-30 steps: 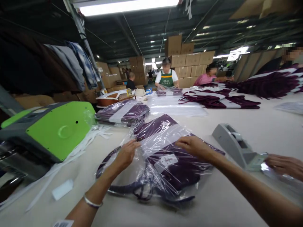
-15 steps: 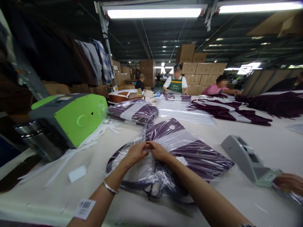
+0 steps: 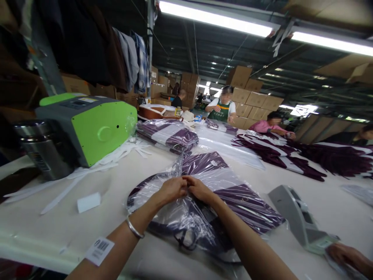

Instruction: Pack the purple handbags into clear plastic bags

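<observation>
Head view: your left hand (image 3: 174, 189) and right hand (image 3: 201, 190) meet over the bagged purple fabric (image 3: 241, 208) on the worktop (image 3: 112, 194), fingers curled, tips too hidden to tell a pinch. It's likely light, soft and slippery, so grip through the film (image 3: 199, 225) along a folded edge.

Bagged garment (image 3: 201, 163): deep plum purple crossed by a pale grey band, under clear film (image 3: 171, 213) with white glints; desk (image 3: 58, 227) off-white. Machine (image 3: 106, 132): lime-green side, dark grey casing; flask (image 3: 43, 153) silver-grey; tape dispenser (image 3: 295, 219) light grey. Bangle (image 3: 134, 228) silver, sticker (image 3: 100, 252) white with black barcode stripes, hanging shirt (image 3: 142, 62) blue-and-white plaid, apron (image 3: 219, 115) green with orange band, stacked boxes (image 3: 257, 114) brown.
</observation>
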The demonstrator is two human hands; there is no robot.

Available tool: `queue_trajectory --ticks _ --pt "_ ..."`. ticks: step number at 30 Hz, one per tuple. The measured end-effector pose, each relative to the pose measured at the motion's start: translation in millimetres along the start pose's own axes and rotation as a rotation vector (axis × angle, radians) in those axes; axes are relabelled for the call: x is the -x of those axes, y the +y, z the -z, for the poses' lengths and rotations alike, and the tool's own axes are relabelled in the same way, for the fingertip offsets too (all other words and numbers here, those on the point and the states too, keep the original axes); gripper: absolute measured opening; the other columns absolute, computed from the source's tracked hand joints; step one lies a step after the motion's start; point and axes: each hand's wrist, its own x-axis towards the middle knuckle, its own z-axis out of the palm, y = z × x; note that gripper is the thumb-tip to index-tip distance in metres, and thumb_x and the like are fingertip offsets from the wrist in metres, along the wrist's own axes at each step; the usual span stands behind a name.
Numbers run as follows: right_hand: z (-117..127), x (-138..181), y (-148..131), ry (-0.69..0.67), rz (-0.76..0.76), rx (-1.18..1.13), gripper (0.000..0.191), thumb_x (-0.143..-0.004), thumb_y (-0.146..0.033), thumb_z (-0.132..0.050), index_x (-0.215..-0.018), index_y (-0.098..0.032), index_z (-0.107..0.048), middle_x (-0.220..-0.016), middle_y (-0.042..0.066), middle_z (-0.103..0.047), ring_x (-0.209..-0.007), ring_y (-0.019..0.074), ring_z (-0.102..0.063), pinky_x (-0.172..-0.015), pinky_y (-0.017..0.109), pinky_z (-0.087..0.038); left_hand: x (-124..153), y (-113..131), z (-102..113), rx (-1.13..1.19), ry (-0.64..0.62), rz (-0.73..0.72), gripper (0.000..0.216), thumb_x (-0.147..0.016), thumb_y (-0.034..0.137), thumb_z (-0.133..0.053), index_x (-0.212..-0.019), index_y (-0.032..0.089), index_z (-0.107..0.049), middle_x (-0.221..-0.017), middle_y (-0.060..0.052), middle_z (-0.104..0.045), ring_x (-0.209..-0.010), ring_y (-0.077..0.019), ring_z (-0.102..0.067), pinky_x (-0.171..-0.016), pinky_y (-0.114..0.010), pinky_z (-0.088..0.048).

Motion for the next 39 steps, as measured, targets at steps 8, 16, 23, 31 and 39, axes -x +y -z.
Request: queue_trajectory --ticks 8,16,23,31,39 --pt "3 6 4 0.038 -0.094 -0.050 0.068 -0.067 -0.010 -0.045 -0.133 -0.020 -0.058 -0.116 0.004 -0.073 -0.092 0.0199 -0.067 -0.088 0.034 -0.052 -7 -9 3 0.171 -0.157 -0.046 0.016 -0.074 0.032 -0.064 -0.081 0.019 -0.067 -0.066 0.003 -0.059 -0.062 -0.0143 -0.052 -0.056 -0.025 -0.031" --pt "2 5 -11 0.121 -0.103 0.017 0.045 -0.081 -0.021 -0.046 -0.119 -0.020 -0.069 -0.128 0.003 -0.067 -0.116 0.0223 -0.058 -0.107 0.037 -0.041 0 5 3 0.365 -0.194 -0.038 0.014 -0.073 0.028 -0.060 -0.067 0.017 -0.055 -0.063 0.005 -0.048 -0.061 -0.0118 -0.045 -0.058 -0.025 -0.032" --pt "-4 5 -12 0.147 -0.070 0.015 0.035 -0.089 -0.032 -0.047 -0.112 -0.019 -0.071 -0.117 0.004 -0.072 -0.118 0.0240 -0.058 -0.112 0.042 -0.036 41 26 71 0.475 0.036 -0.122 0.031 -0.083 0.047 -0.062 -0.079 0.016 -0.059 -0.074 0.003 -0.051 -0.072 -0.0129 -0.046 -0.068 -0.024 -0.037" --pt "7 55 -79 -0.297 -0.095 0.007 0.053 -0.091 -0.056 -0.057 -0.130 -0.020 -0.062 -0.118 0.008 -0.073 -0.109 0.0234 -0.065 -0.099 0.037 -0.044 70 -28 84 -0.016 0.185 0.057 0.028 -0.088 0.047 -0.055 -0.081 0.021 -0.060 -0.070 0.003 -0.058 -0.065 -0.0150 -0.051 -0.061 -0.026 -0.033" --pt "-31 142 -60 -0.128 -0.010 0.449 0.021 -0.079 -0.010 -0.060 -0.088 -0.021 -0.075 -0.081 0.000 -0.072 -0.073 0.0154 -0.063 -0.067 0.024 -0.043 64 -57 79 -0.026 0.310 0.216 0.031 -0.090 0.052 -0.046 -0.099 0.023 -0.055 -0.063 0.005 -0.057 -0.059 -0.0164 -0.054 -0.060 -0.026 -0.037"
